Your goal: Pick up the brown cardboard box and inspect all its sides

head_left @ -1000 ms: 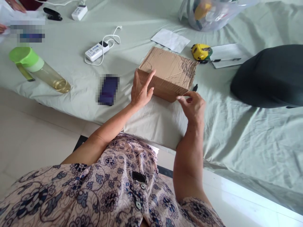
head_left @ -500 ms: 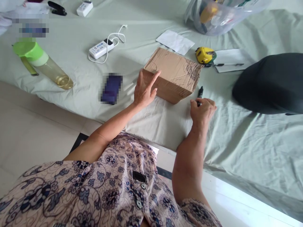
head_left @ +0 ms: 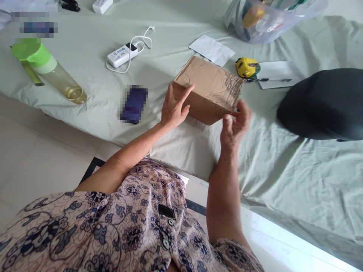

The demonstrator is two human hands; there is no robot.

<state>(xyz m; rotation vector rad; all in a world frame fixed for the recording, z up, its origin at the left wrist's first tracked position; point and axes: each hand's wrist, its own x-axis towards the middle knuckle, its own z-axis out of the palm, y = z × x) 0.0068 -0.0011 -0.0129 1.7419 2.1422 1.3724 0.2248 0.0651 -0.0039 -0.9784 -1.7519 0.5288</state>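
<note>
A brown cardboard box point(head_left: 208, 85) with scribbled dark lines on its top lies on the pale green cloth. My left hand point(head_left: 174, 109) rests against its near left side, fingers spread, the index finger reaching onto the top edge. At the box's near right corner is my right hand point(head_left: 236, 122), fingers apart and nothing visible in its grasp. Whether its fingertips touch the cardboard I cannot tell. The black marker is mostly or wholly hidden behind this hand.
Behind the box lie white paper point(head_left: 212, 50), a yellow tape measure point(head_left: 247, 68) and a pen point(head_left: 275, 80) on a notepad point(head_left: 279, 68). A dark rounded object point(head_left: 323, 104) sits right. Leftward are a phone point(head_left: 134, 104), a white corded device point(head_left: 121, 56) and a bottle point(head_left: 61, 81). A clear tub point(head_left: 261, 34) stands behind.
My right hand has let go of the black marker, moved left to the box's corner and spread its fingers. My left hand stays on the box.
</note>
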